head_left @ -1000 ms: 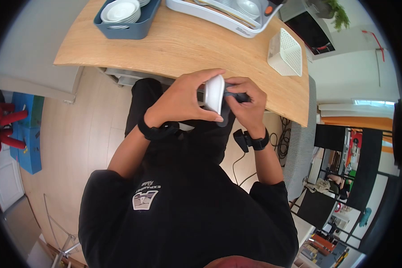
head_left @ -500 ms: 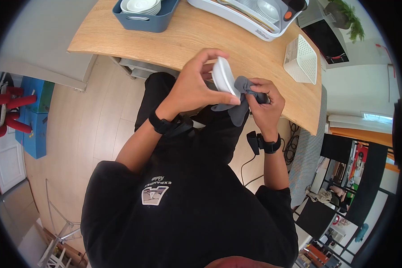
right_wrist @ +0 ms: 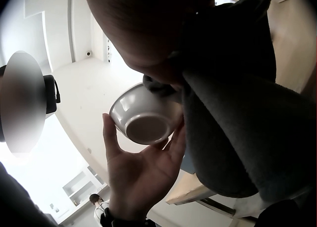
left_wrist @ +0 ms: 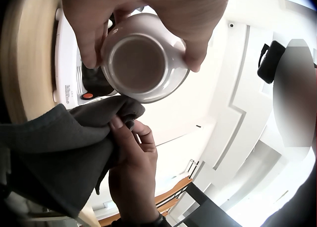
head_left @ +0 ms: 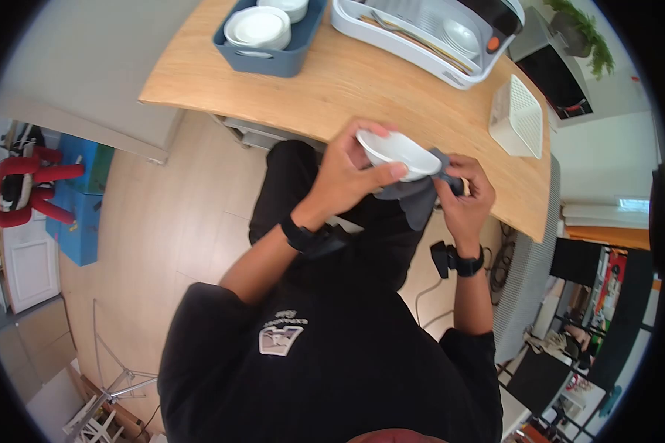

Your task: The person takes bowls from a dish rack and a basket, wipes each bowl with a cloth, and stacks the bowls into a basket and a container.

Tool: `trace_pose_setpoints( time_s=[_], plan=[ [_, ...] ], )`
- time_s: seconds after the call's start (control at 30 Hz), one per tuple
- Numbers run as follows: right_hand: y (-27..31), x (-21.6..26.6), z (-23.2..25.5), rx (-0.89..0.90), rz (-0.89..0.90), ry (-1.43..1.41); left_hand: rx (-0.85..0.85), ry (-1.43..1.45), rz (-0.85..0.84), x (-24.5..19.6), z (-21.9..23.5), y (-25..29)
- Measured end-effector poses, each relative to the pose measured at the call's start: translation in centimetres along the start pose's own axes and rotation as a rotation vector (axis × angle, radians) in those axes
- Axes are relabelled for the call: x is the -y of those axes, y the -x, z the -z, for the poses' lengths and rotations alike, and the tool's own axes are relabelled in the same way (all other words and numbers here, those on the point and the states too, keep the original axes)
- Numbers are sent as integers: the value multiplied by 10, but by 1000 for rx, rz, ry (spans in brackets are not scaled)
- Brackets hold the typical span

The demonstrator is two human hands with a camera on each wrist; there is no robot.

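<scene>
A white bowl (head_left: 400, 155) is tilted above my lap, close to the table's near edge. My left hand (head_left: 345, 177) grips it by the rim, thumb on one side and fingers on the other. In the left wrist view the round foot of the bowl (left_wrist: 137, 63) faces the camera. My right hand (head_left: 469, 203) pinches a dark grey cloth (head_left: 418, 205) at the bowl's right end. Most of the cloth hangs down in loose folds. In the right wrist view, a bunched corner of cloth (right_wrist: 161, 88) lies against the bowl's rim.
On the wooden table (head_left: 332, 96), a blue-grey tub (head_left: 273, 63) holds stacked white bowls (head_left: 258, 28). A white dish rack (head_left: 414, 50) with chopsticks and dishes stands at the back. A perforated white basket (head_left: 516, 122) sits near the right edge, by a microwave (head_left: 561, 77).
The bowl has turned from nearly on edge to a flatter tilt, its inside now showing from above. The cloth has moved to its right end and hangs looser. The head view has shifted.
</scene>
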State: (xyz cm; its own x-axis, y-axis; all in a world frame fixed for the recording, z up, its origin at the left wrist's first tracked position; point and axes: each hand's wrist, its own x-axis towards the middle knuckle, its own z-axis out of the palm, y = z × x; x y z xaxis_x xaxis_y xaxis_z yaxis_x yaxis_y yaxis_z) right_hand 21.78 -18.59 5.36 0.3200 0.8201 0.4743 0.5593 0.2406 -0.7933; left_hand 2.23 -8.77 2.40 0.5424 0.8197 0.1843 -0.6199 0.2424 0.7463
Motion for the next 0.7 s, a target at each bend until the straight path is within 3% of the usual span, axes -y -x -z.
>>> trace_pose_setpoints(
  time_s=[0.07, 0.13, 0.2, 0.4, 0.5, 0.63, 0.7],
  plan=[
    [2, -5, 4, 8, 24, 27, 59, -40, 112, -6, 3, 3],
    [1, -7, 1, 2, 36, 70, 98, -135, 34, -8, 4, 5],
    [3, -3, 1, 20, 28, 32, 71, -330, 69, -13, 7, 8],
    [11, -8, 23, -30, -58, 54, -105, -200, 101, -24, 12, 7],
    [17, -27, 53, -142, -90, 112, -100, -186, 119, -34, 24, 4],
    [24, -55, 139, -468, -105, 286, -121, -200, 123, -36, 24, 5],
    [19, -51, 179, -648, 119, 531, -113, -206, 131, -33, 26, 5]
  ],
)
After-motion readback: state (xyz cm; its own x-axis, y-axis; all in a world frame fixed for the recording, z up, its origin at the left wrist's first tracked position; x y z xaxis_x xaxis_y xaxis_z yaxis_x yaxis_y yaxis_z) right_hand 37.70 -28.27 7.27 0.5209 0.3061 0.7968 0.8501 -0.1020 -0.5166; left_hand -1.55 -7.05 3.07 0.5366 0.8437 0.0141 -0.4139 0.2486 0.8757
